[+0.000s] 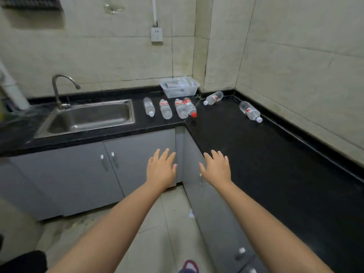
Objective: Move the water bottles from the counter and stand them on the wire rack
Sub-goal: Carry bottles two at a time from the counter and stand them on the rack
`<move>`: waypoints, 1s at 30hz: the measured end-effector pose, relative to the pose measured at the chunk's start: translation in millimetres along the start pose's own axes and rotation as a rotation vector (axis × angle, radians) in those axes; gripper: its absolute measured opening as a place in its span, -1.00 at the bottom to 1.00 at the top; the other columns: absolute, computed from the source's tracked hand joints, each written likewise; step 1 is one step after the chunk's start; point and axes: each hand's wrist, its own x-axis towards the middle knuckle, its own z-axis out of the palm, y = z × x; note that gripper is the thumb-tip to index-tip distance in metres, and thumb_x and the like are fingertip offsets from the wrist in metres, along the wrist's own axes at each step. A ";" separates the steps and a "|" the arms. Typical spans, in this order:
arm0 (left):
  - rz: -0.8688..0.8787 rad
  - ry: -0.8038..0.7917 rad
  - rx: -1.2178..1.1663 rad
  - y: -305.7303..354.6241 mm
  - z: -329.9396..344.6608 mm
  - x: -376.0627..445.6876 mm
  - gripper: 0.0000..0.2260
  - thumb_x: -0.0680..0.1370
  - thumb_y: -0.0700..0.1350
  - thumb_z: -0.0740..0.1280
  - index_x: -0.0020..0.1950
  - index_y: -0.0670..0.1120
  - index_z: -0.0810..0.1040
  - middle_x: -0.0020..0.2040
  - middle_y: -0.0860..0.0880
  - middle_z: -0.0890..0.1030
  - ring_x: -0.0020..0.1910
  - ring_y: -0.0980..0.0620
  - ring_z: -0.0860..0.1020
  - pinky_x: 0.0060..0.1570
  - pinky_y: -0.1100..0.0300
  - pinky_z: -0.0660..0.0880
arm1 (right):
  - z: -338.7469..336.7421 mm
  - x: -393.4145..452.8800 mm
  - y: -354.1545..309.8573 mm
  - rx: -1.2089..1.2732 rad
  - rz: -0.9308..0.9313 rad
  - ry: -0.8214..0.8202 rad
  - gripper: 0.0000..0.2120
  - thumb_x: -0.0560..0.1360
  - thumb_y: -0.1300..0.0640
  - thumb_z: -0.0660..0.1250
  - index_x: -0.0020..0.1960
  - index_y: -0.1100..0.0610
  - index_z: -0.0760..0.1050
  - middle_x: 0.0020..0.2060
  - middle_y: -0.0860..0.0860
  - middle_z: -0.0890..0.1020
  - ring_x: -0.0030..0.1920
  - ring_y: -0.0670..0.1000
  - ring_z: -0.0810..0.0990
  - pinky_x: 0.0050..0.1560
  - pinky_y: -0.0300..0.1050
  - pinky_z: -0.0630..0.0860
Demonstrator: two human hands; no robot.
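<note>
Several clear water bottles lie on their sides on the black counter (246,146). One white-capped bottle (148,106) lies nearest the sink, a second (165,109) beside it, then a pair touching: one (180,108) and a red-capped one (190,107). Further right lie a bottle (213,98) in the corner and another (250,111) by the right wall. My left hand (160,169) and my right hand (217,169) hover open, fingers spread, in front of the cabinets, well short of the bottles. No wire rack shows clearly.
A steel sink (86,118) with a curved tap (59,89) sits at left. A clear plastic basket (179,86) stands in the counter's back corner. Grey cabinet doors (78,174) run below. A wall socket (157,34) hangs above the counter.
</note>
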 end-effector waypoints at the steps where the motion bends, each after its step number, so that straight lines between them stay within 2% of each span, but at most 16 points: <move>1: -0.013 -0.009 0.001 -9.5 3.8 18.2 -0.59 0.61 -0.01 0.03 0.45 -0.01 0.13 0.52 -0.01 0.08 0.50 -0.11 -0.02 0.43 -0.02 0.06 | 7.7 21.3 -2.3 0.010 0.001 -0.010 -0.53 0.55 0.00 0.12 0.40 0.15 0.21 0.43 0.15 0.25 0.46 0.16 0.13 0.44 0.12 0.06; 6: -0.082 -0.050 0.020 -57.5 5.5 124.0 -0.59 0.61 0.00 0.02 0.46 0.00 0.11 0.52 0.00 0.07 0.50 -0.10 -0.03 0.44 0.00 0.07 | 29.0 144.2 -15.2 0.069 -0.017 -0.055 -0.53 0.56 -0.01 0.10 0.41 0.14 0.19 0.44 0.15 0.24 0.46 0.15 0.12 0.45 0.10 0.06; 10: -0.119 -0.018 0.051 -98.1 -3.3 197.3 -0.59 0.60 -0.01 0.04 0.45 -0.02 0.14 0.52 -0.01 0.10 0.50 -0.09 0.00 0.44 0.01 0.09 | 31.5 233.5 -28.5 0.065 -0.039 -0.023 -0.53 0.55 0.01 0.12 0.40 0.16 0.22 0.41 0.15 0.28 0.44 0.15 0.16 0.43 0.10 0.10; 14: -0.162 -0.017 0.059 -142.7 3.4 249.6 -0.59 0.60 -0.01 0.05 0.45 -0.03 0.15 0.52 -0.03 0.12 0.50 -0.09 0.00 0.47 0.03 0.04 | 49.2 304.4 -54.0 0.060 -0.070 -0.071 -0.54 0.53 0.02 0.15 0.39 0.16 0.24 0.39 0.16 0.31 0.43 0.15 0.19 0.42 0.10 0.11; 18: -0.181 -0.028 0.045 -193.8 15.8 308.5 -0.59 0.60 -0.01 0.05 0.45 -0.03 0.16 0.51 -0.02 0.12 0.50 -0.09 0.01 0.45 0.02 0.09 | 78.2 370.7 -83.5 0.040 -0.106 -0.115 -0.55 0.54 0.02 0.15 0.38 0.16 0.25 0.35 0.16 0.35 0.40 0.15 0.22 0.40 0.06 0.14; 25: -0.091 -0.084 0.024 -282.4 26.2 454.4 -0.59 0.60 -0.02 0.03 0.46 -0.02 0.13 0.52 -0.02 0.08 0.50 -0.09 -0.01 0.49 0.05 0.01 | 109.8 508.2 -123.0 0.004 -0.039 -0.119 -0.55 0.53 0.01 0.14 0.38 0.13 0.24 0.34 0.14 0.38 0.36 0.13 0.30 0.36 0.02 0.25; 30: 0.082 -0.146 0.068 -316.4 36.6 543.5 -0.57 0.59 -0.04 0.07 0.46 0.01 0.12 0.52 -0.01 0.11 0.50 -0.08 0.00 0.46 0.01 0.05 | 127.8 581.5 -144.6 0.034 0.036 -0.160 -0.54 0.52 0.08 0.17 0.38 0.20 0.24 0.31 0.19 0.40 0.32 0.16 0.33 0.32 0.01 0.27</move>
